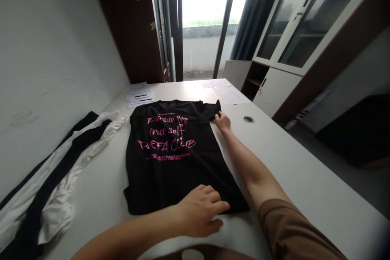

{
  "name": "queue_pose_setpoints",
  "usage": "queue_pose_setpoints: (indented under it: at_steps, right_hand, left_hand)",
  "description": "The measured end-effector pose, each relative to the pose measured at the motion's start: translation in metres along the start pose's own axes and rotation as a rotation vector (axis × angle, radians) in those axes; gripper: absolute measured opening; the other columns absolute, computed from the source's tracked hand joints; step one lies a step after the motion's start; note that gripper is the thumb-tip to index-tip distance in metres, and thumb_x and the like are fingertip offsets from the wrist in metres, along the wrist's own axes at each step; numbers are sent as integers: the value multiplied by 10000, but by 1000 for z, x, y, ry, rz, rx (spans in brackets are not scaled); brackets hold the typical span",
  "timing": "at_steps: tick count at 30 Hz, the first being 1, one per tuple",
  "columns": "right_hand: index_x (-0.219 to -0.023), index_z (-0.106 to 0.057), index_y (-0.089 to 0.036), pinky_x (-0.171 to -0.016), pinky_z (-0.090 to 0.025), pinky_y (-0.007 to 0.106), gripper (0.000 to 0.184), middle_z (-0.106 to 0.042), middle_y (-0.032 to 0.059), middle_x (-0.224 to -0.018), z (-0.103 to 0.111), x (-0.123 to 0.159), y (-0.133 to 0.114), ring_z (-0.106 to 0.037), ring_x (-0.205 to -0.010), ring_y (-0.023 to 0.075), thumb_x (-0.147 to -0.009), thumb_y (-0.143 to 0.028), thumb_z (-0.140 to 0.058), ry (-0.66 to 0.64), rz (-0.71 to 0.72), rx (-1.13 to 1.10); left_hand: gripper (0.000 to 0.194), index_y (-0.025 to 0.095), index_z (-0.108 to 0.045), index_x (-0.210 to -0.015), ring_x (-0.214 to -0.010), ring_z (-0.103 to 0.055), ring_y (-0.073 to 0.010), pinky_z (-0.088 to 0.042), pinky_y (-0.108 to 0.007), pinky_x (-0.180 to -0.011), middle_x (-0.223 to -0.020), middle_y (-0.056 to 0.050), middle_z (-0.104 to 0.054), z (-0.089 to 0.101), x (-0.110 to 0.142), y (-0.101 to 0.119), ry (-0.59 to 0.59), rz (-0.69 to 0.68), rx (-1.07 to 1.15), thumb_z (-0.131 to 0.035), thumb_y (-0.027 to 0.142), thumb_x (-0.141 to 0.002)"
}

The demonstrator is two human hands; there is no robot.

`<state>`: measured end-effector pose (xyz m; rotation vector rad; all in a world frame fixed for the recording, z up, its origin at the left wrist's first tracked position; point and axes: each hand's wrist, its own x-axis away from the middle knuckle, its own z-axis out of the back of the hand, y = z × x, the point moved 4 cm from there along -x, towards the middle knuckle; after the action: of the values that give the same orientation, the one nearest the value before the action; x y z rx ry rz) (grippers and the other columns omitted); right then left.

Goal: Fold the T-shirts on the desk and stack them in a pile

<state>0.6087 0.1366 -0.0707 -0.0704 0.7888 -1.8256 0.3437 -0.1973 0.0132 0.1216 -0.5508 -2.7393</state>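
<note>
A black T-shirt [170,174] with pink lettering lies spread on the white table, its collar end away from me and its hem towards me. My right hand [223,122] reaches forward along the shirt's right side and pinches the edge of the right sleeve. Close to me, my left hand [202,210] is over the hem near its right corner. Its fingers are loosely curved with the thumb apart, and nothing shows in its grasp. The shirt's left side is partly folded under.
Black and white garments [63,174] lie in a long pile on the left, along the wall. Papers [140,94] rest at the table's far left, with more sheets [230,94] at the far right. A round cable hole [248,119] is near the right edge. Cabinets [292,28] stand beyond.
</note>
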Motion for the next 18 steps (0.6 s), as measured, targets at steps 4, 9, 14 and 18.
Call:
queue_pose_setpoints:
  at_steps: [4, 9, 14, 18]
  right_hand:
    - [-1428, -580, -85, -1126, -398, 386, 561, -608, 172, -1405, 4, 1, 8, -565, -1299, 264, -995, -318, -309, 127, -21, -106]
    - [-1433, -569, -62, -1153, -382, 397, 570, -581, 185, -1434, 9, -3, 17, -529, -1344, 265, -986, -306, -313, 140, -136, -213]
    - [-1437, -523, -38, -1149, -369, 447, 573, -544, 237, -1411, 14, 5, 12, -480, -1350, 304, -977, -347, -376, 154, -144, -185]
    - [-1364, -578, -81, -1142, -355, 477, 504, -506, 236, -1401, 18, 18, -11, -450, -1333, 323, -964, -352, -435, 189, -9, -109]
  left_hand:
    - [294, 259, -619, -1238, -1137, -570, -239, -449, -400, -1033, -1194, -60, -645, 20, 67, -44, 201, 301, -49, -605, 269, -944]
    - [322, 247, -597, -1287, -1195, -557, -282, -458, -463, -1060, -1272, -91, -603, 37, 158, -100, 456, 720, -254, -533, 295, -975]
    - [397, 213, -541, -1345, -1177, -584, -297, -465, -478, -1057, -1253, -105, -624, 27, 222, -131, 534, 997, -354, -452, 406, -1010]
    - [406, 195, -541, -1343, -1137, -608, -304, -485, -449, -1006, -1214, -117, -649, 17, 248, -135, 526, 1124, -407, -417, 407, -1019]
